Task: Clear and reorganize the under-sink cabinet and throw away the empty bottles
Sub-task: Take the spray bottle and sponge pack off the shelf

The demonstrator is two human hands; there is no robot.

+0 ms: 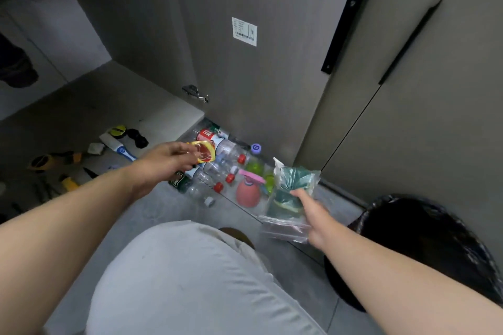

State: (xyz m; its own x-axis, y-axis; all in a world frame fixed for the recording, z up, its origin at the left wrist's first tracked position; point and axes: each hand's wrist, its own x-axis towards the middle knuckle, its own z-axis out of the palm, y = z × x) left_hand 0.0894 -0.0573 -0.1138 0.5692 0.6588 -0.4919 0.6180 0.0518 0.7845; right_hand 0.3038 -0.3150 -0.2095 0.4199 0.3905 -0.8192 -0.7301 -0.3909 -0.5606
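"Plastic bottles (217, 168) lie heaped on the floor by the cabinet door (245, 62). Probably light, slick, crushable. Grip point?"

"Neck, below the cap. First free a hand: left hand (166, 159) pinches a yellow packet (205, 153), right hand (313, 212) grips a limp sponge bag (285, 207)."

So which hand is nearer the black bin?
Right. The right hand, holding a plastic bag, is beside the black bin; the left hand, pinching a yellow packet, is far off over the bottles.

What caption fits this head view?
Left hand holds a yellow packet, right hand a clear bag, near plastic bottles.
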